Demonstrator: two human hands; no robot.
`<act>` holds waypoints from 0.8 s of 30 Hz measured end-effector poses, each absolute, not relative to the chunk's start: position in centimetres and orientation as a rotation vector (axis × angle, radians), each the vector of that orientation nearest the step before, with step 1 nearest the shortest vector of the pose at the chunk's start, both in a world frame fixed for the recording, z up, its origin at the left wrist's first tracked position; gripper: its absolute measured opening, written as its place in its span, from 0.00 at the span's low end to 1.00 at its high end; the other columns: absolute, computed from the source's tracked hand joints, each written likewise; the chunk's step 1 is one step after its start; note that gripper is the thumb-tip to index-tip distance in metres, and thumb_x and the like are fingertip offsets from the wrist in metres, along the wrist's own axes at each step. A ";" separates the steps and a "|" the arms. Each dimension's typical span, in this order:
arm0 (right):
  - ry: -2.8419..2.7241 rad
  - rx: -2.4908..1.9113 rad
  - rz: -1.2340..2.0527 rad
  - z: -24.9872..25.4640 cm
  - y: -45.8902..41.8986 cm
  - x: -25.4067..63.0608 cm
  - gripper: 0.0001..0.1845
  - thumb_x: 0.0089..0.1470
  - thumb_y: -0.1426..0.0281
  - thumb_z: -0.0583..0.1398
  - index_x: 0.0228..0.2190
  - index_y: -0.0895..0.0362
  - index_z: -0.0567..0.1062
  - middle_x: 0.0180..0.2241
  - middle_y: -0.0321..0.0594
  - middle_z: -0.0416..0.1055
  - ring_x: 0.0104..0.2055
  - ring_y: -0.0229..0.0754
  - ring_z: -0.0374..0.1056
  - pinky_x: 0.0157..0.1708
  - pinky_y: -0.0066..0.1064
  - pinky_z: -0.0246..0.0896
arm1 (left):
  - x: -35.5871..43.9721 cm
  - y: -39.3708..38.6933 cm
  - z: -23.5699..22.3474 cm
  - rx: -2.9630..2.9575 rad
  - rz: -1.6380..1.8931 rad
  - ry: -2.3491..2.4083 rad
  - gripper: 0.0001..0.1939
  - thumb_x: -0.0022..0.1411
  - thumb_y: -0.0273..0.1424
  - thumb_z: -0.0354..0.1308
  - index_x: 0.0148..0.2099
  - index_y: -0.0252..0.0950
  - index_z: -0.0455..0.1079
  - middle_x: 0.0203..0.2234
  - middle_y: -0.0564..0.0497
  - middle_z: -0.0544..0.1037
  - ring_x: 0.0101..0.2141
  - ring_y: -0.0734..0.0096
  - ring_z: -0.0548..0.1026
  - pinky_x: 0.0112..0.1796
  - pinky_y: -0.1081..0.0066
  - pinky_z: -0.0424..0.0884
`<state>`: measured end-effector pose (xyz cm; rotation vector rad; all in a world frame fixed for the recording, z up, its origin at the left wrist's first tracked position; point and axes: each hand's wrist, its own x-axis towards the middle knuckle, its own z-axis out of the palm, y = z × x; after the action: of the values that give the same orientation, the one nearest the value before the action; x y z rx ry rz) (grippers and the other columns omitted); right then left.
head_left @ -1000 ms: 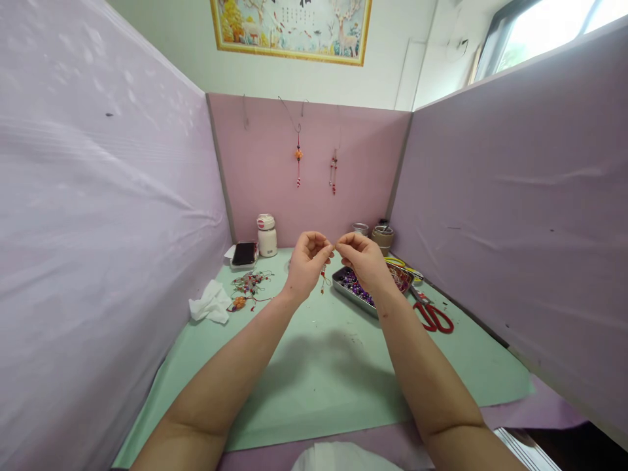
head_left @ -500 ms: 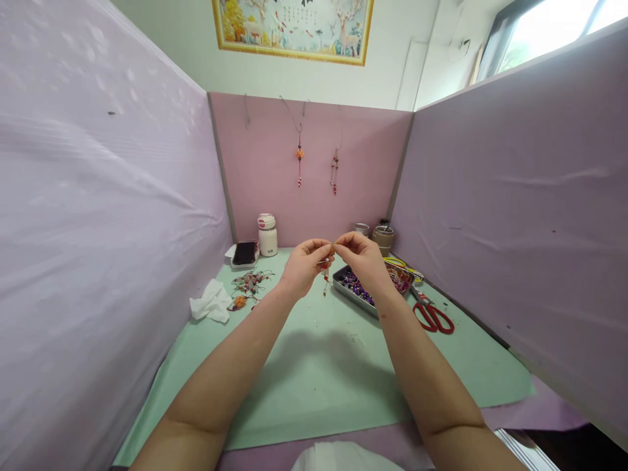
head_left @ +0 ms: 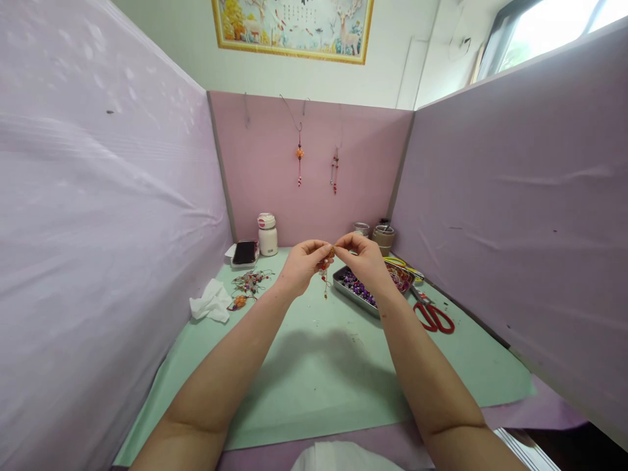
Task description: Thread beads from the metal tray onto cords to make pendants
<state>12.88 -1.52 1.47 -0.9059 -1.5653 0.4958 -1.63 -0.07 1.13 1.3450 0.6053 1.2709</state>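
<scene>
Left hand (head_left: 310, 263): thumb and fingers pinching a beaded strand
Right hand (head_left: 362, 256): fingertips pinching the strand's top, beside the left hand's tips
Beaded strand (head_left: 322, 267): dangling below the left hand, above the green surface (head_left: 314, 383)
Metal tray (head_left: 356, 303): purple beads inside, partly hidden by the right hand
Scissors (head_left: 432, 311): right of the right hand
Beaded pile (head_left: 250, 282): left of the left hand
White tissue (head_left: 210, 301): farther left
</scene>
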 end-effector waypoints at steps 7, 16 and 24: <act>-1.585 -0.946 0.463 1.7 -2.0 12.9 0.05 0.44 0.68 0.59 0.24 0.57 0.72 0.25 0.35 0.68 0.29 0.37 0.62 0.29 0.29 0.55 | -1.8 0.0 1.2 1.394 1.232 0.684 0.15 0.47 0.39 0.65 0.31 0.31 0.71 0.23 0.49 0.72 0.24 0.77 0.67 0.25 0.75 0.63; -1.486 -0.899 0.810 1.5 -1.6 12.7 0.09 0.42 0.63 0.62 0.24 0.56 0.69 0.23 0.32 0.63 0.25 0.33 0.57 0.24 0.26 0.52 | -1.0 -0.3 1.0 1.347 1.307 0.676 0.09 0.53 0.33 0.60 0.31 0.33 0.65 0.22 0.52 0.69 0.23 0.79 0.67 0.25 0.75 0.62; -1.292 -0.752 1.188 1.7 -1.5 12.4 0.14 0.38 0.62 0.65 0.22 0.55 0.66 0.20 0.30 0.60 0.24 0.32 0.58 0.19 0.24 0.46 | -0.3 -1.3 1.3 1.149 1.381 0.551 0.07 0.58 0.31 0.56 0.32 0.35 0.60 0.24 0.53 0.69 0.22 0.80 0.67 0.24 0.77 0.60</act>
<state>12.44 -1.55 1.75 -0.7523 -1.2921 1.1878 -0.25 -1.31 1.29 1.1492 0.5510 1.3812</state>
